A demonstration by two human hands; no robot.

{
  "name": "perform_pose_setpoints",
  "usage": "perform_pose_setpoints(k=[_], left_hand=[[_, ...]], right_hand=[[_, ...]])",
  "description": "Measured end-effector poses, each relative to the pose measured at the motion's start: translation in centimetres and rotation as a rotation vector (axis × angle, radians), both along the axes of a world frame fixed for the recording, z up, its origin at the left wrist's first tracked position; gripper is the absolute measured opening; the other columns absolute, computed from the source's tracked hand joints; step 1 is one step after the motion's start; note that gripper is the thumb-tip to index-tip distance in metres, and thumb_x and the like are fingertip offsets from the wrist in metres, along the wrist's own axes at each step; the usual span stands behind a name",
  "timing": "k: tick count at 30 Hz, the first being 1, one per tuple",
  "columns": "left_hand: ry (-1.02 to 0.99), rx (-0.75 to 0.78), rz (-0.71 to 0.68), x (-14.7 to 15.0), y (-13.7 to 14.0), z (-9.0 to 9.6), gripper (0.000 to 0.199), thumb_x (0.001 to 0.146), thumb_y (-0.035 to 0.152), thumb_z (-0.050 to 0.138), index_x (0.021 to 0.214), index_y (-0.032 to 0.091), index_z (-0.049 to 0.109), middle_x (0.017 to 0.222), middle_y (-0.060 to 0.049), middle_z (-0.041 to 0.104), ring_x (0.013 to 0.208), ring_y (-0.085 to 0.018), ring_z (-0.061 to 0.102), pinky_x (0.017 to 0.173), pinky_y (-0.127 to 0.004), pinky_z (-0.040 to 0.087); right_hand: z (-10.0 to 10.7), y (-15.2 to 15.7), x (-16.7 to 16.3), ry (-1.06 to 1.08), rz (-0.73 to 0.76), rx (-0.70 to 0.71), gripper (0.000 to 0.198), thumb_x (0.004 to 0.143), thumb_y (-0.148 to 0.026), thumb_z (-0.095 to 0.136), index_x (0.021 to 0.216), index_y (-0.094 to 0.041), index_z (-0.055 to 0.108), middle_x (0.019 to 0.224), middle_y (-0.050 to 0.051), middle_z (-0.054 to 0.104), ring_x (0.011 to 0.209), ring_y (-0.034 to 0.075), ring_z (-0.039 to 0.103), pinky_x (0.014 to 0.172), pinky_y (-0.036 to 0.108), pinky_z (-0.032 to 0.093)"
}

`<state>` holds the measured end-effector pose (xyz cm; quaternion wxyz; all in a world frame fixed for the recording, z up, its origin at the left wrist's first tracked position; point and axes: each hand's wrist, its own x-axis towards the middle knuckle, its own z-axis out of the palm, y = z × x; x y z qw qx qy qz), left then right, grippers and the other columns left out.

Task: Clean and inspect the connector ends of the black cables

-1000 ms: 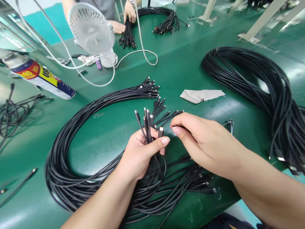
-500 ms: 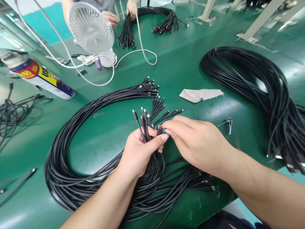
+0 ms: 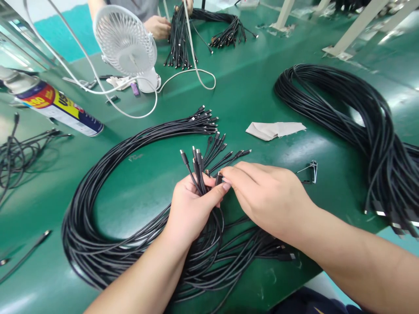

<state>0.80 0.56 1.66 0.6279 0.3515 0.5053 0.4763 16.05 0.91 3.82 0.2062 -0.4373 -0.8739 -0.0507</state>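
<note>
Rn, L hand (image 3: pixel 191 203) fingers clamped on blk cables (image 3: pixel 198 168); R hand (image 3: pixel 270 194) fingers tog. at connector (image 3: pixel 219 178).

Fan (image 3: pixel 126 48) and spray can (image 3: pixel 62 104), ahead and left of the left hand (image 3: pixel 193 200).
The fan is white, a cord (image 3: pixel 215 82) looping beside its base (image 3: pixel 149 82); a small purple piece (image 3: pixel 135 89) lies near that base. A pale folded cloth (image 3: pixel 275 130) lies beyond the right hand (image 3: pixel 271 196). Farther ahead, behind the fan, another person's grey top (image 3: pixel 144 8) shows.

Bright light, whitish glare on green tabletop (image 3: pixel 232 109)
</note>
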Motion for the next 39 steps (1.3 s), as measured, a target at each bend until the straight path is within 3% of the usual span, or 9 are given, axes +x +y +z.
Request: perform_pose_setpoints(k=[13, 22, 31, 33, 36, 39], left_hand=[[0.042, -0.026, -0.002, 0.0, 0.1, -0.1, 0.029, 0.060, 0.017, 0.083, 0.065, 0.017, 0.055, 0.055, 0.007, 0.058, 0.045, -0.006, 0.052, 0.048, -0.019, 0.042], [0.062, -0.026, -0.012, 0.0, 0.1, -0.1, 0.027, 0.061, 0.017, 0.081, 0.065, 0.017, 0.055, 0.053, 0.006, 0.059, 0.044, -0.007, 0.053, 0.048, -0.020, 0.043], [0.035, -0.069, -0.017, 0.0, 0.2, 0.0, 0.027, 0.063, 0.018, 0.081, 0.067, 0.017, 0.055, 0.052, 0.007, 0.058, 0.044, -0.006, 0.053, 0.048, -0.019, 0.043], [0.025, -0.076, -0.022, 0.0, 0.2, 0.0, 0.027, 0.063, 0.019, 0.082, 0.067, 0.017, 0.055, 0.052, 0.006, 0.058, 0.044, -0.006, 0.053, 0.048, -0.019, 0.043], [0.016, -0.078, -0.035, 0.0, 0.2, 0.0, 0.027, 0.064, 0.021, 0.082, 0.067, 0.016, 0.056, 0.053, 0.006, 0.058, 0.045, -0.007, 0.053, 0.049, -0.020, 0.043], [0.018, -0.070, -0.049, 0.0, 0.2, 0.0, 0.026, 0.064, 0.022, 0.082, 0.068, 0.016, 0.057, 0.054, 0.005, 0.058, 0.046, -0.007, 0.052, 0.049, -0.020, 0.042]], right_hand=[[0.5, 0.0, 0.6, -0.011, 0.024, -0.062, 0.024, 0.090, -0.008, 0.045, 0.091, -0.012, 0.069, 0.080, 0.007, 0.070, 0.060, 0.015, 0.060, 0.052, 0.029, 0.040], [0.4, 0.0, 0.7, -0.002, 0.017, -0.022, 0.030, 0.090, -0.007, 0.045, 0.105, -0.010, 0.070, 0.081, 0.007, 0.072, 0.064, 0.017, 0.064, 0.052, 0.030, 0.043], [0.6, 0.3, 1.3, 0.053, -0.001, -0.004, 0.032, 0.087, -0.005, 0.046, 0.107, -0.012, 0.071, 0.084, 0.006, 0.073, 0.065, 0.018, 0.066, 0.053, 0.029, 0.043], [0.7, 0.4, 1.3, 0.095, -0.020, -0.068, 0.030, 0.088, -0.008, 0.046, 0.104, -0.013, 0.071, 0.086, 0.007, 0.073, 0.066, 0.017, 0.065, 0.054, 0.029, 0.042], [0.7, 0.8, 1.4, 0.220, -0.043, -0.278, 0.025, 0.090, -0.013, 0.047, 0.101, -0.015, 0.069, 0.089, 0.007, 0.072, 0.070, 0.016, 0.064, 0.058, 0.027, 0.043], [0.5, 1.5, 1.5, 0.390, 0.013, -0.443, 0.018, 0.091, -0.016, 0.051, 0.097, -0.016, 0.068, 0.085, 0.004, 0.070, 0.071, 0.014, 0.061, 0.061, 0.024, 0.043]])
